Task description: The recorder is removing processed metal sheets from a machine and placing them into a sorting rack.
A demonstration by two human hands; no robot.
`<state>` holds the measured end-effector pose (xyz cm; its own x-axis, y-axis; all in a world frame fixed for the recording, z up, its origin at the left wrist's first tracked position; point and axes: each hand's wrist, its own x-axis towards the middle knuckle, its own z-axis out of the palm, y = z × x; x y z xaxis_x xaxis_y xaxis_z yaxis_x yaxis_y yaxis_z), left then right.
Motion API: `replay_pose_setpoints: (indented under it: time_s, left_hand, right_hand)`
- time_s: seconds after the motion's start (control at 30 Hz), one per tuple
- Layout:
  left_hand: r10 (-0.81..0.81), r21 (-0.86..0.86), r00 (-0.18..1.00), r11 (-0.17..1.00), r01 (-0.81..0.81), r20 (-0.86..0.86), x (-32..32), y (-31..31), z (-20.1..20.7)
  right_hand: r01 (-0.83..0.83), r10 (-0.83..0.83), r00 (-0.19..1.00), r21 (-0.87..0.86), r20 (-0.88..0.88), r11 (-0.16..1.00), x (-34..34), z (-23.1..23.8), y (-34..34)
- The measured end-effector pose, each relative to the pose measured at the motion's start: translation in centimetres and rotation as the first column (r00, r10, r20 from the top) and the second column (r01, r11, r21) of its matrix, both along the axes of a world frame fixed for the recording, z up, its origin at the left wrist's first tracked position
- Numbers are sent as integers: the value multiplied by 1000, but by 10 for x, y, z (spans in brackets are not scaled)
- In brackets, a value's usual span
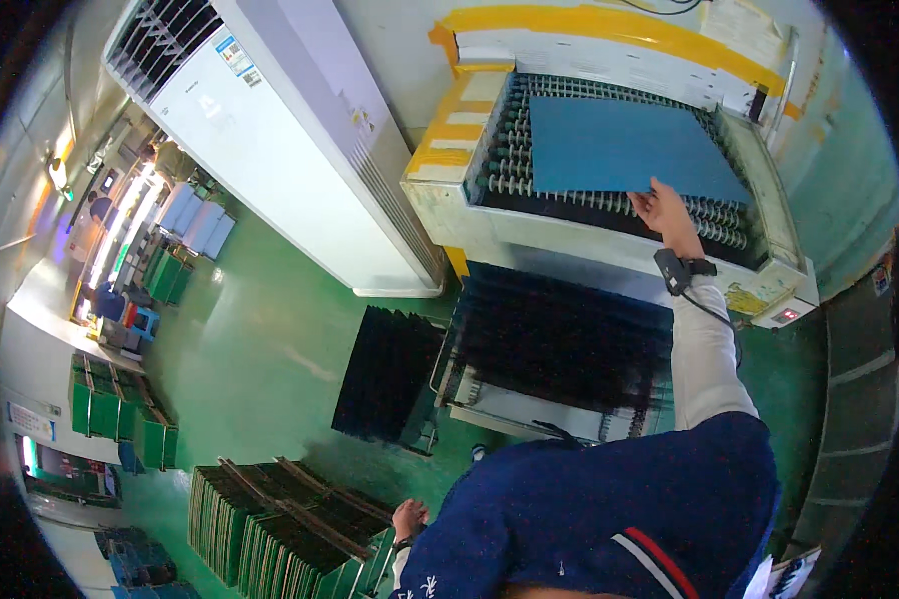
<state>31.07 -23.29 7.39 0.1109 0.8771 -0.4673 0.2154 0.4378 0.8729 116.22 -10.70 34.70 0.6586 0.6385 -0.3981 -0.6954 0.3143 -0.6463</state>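
Observation:
A flat blue sheet [624,145] lies over the rows of ringed rollers [514,150] of a pale conveyor machine [559,240]. My right hand [659,210] is at the sheet's near edge, thumb on top and the other fingers curled below the edge. A black wrist device with a cable [677,270] is strapped to that wrist. Low down, my left hand [410,519] hangs beside a rack of upright green-edged panels [280,519]. Its fingers are loosely curled, with nothing visible in them.
Below the machine stands a rack filled with dark sheets [559,334], with another dark stack [388,374] to its left. A tall white air conditioner [290,150] rises at the machine's left. Green bins [120,409] and people at a lit bench [120,230] are farther left.

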Motion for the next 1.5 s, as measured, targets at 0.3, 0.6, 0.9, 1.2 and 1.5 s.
replay_pose_setpoints:
  time_s: [0.3, 0.6, 0.9, 1.2, 1.5]
  left_hand:
    - [187, -207, 982, 961, -183, -3, 22, -3, 8]
    - [473, -438, 879, 803, -405, 55, 49, 6, 27]
    - [505, -457, 862, 758, -465, -39, 46, -20, 27]
    - [-169, 147, 661, 907, 395, -731, 25, -42, -4]
    - [508, -439, 861, 765, -471, -38, 56, 7, 18]
  right_hand:
    - [-117, 244, 870, -300, 429, 947, 24, 9, 48]
    - [610, 854, -9, -674, 521, 417, -8, 21, 69]
    - [620, 913, 5, -718, 408, 317, 23, 27, 111]
    - [563, 904, -152, -717, 400, 412, 86, 5, 146]
    - [-30, 557, -130, -565, 820, 825, -81, 53, 80]
